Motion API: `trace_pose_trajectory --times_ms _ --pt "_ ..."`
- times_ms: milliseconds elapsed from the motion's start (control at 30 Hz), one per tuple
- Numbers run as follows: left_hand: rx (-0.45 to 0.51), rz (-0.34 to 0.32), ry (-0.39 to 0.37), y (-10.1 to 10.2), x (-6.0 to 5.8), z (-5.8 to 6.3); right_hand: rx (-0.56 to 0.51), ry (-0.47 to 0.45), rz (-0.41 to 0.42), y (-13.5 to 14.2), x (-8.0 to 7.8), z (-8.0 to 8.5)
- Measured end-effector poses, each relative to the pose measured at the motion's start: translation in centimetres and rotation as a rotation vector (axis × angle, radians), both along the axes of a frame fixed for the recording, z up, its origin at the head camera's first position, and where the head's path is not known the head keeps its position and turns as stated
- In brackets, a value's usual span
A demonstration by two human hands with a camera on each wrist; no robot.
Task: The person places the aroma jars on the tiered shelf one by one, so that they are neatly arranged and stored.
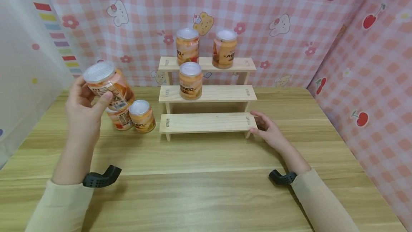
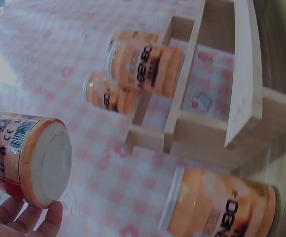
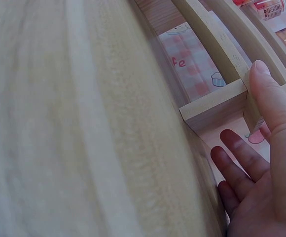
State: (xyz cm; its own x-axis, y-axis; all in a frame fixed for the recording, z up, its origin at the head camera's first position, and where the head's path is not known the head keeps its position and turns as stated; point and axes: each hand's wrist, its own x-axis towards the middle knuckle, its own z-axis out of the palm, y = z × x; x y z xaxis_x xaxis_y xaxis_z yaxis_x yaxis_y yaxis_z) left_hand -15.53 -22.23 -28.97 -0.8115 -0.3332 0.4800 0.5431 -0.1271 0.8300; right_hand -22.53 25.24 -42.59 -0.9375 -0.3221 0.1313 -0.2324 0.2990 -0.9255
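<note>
Left hand (image 1: 82,106): fingers and thumb wrapped round tilted can (image 1: 111,87), at shelf's (image 1: 228,93) nine o'clock | Right hand (image 1: 271,135): spread loosely, merely touching bottom step's (image 1: 207,122) three-o'clock end | Three cans (image 1: 191,83) on shelf; two standing cans (image 1: 143,119) at its eight o'clock

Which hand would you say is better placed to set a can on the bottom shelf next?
Probably the left hand: it holds a can, while the right hand, at the bottom shelf, holds none.
</note>
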Motion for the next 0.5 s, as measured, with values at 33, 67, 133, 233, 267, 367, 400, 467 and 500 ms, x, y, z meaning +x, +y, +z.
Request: trace_pose_trajectory --times_ms 33,67,133,233,267,367,400,467,500 --pt "-0.007 -0.006 -0.002 0.3 0.1 0.1 0.001 0.001 -0.001 0.0 0.0 0.0" --pt "-0.015 -0.013 -0.003 0.6 0.2 0.1 0.0 0.002 0.001 0.0 0.0 0.0" --pt "-0.029 -0.026 -0.007 1.1 0.4 0.3 0.003 0.003 0.002 0.0 0.0 0.1" --pt "-0.044 -0.048 0.004 2.0 0.6 0.4 0.006 0.0 0.001 0.0 0.0 0.1" --pt "-0.048 -0.056 0.01 2.2 0.6 0.4 0.006 0.0 0.002 0.0 0.1 0.1" --pt "-0.057 -0.082 0.021 3.1 0.5 0.5 0.003 -0.005 -0.003 0.0 0.0 0.1" --pt "-0.065 -0.089 0.023 3.3 0.4 0.5 0.003 -0.005 -0.003 -0.1 0.1 0.1" --pt "-0.076 -0.103 0.02 3.9 0.3 0.5 0.006 0.001 0.0 -0.1 0.1 0.1" --pt "-0.086 -0.11 0.02 4.2 0.3 0.6 0.006 0.002 0.0 -0.1 0.1 0.1"
